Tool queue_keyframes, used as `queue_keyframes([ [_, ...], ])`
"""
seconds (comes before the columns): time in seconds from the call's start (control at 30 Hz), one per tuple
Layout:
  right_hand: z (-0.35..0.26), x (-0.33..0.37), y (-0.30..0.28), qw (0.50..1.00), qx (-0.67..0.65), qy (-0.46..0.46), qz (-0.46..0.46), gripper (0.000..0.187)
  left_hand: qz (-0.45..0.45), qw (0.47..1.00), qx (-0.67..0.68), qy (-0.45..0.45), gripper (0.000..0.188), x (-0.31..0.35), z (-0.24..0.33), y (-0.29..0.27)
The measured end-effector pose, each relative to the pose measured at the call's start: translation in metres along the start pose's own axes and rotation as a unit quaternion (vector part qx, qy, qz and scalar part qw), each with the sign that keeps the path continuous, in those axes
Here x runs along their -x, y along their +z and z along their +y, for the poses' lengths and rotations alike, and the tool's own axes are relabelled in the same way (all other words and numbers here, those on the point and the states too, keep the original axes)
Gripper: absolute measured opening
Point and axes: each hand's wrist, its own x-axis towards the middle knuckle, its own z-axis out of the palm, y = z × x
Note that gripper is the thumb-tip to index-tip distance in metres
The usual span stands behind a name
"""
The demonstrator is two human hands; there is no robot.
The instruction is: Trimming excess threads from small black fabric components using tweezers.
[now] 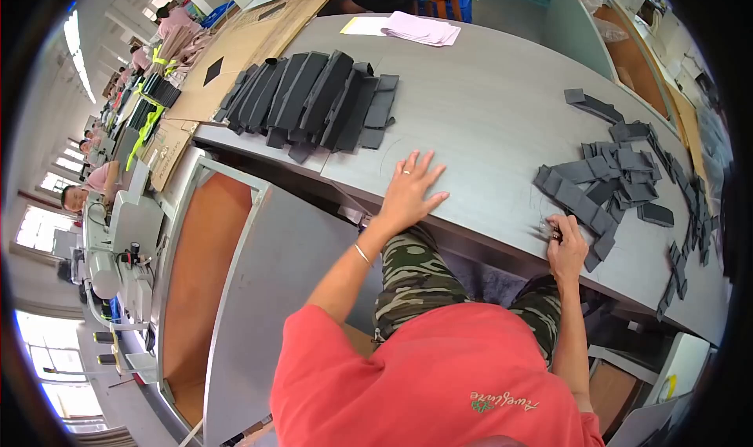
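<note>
My left hand (411,192) lies on the grey table (471,110) near its front edge, fingers spread, with nothing in it. Closed near the same edge, my right hand (568,251) grips what look like small thread snips (543,229); their metal tips point left and are partly blurred. Just beyond that hand sprawls a loose heap of dark grey fabric pieces (576,196), some joined in chains that trail off to the right. Left of my left hand, dark grey fabric strips (314,102) lie overlapped in a neat row.
Pink and white sheets (420,28) rest at the table's far side. A cardboard-covered surface (267,35) adjoins at the left, with a sewing machine (125,227) lower down. A partition (584,31) stands at the back right. Other people sit farther off.
</note>
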Motion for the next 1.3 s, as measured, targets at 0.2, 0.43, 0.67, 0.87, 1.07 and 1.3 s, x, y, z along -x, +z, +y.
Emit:
queue_keyframes([
  [0.2, -0.006, 0.006, 0.004, 1.0, 0.025, -0.008, 0.017, 0.027, 0.061, 0.997, 0.019, 0.035, 0.032, 0.04, 0.058, 0.03],
  [0.43, -0.004, 0.004, 0.0, 0.999, 0.005, -0.017, 0.037, 0.024, 0.176, 0.971, 0.158, -0.013, 0.021, 0.018, 0.053, 0.002],
  [0.67, -0.006, 0.004, 0.004, 0.998, 0.02, -0.038, 0.05, 0.025, 0.188, 0.951, -0.217, -0.112, 0.046, 0.031, 0.008, 0.028],
  [0.87, 0.02, 0.009, 0.011, 0.996, -0.024, -0.026, 0.076, 0.023, 0.031, 0.988, 0.021, 0.148, 0.032, 0.036, 0.115, 0.057],
  [1.07, 0.019, 0.012, -0.015, 0.979, -0.17, 0.065, 0.09, 0.025, -0.152, 0.879, 0.445, -0.075, 0.019, 0.038, 0.148, 0.055],
  [1.3, 0.067, 0.029, -0.05, 0.954, -0.046, 0.255, 0.152, 0.052, -0.119, 0.84, 0.516, -0.121, 0.025, 0.011, 0.135, 0.05],
])
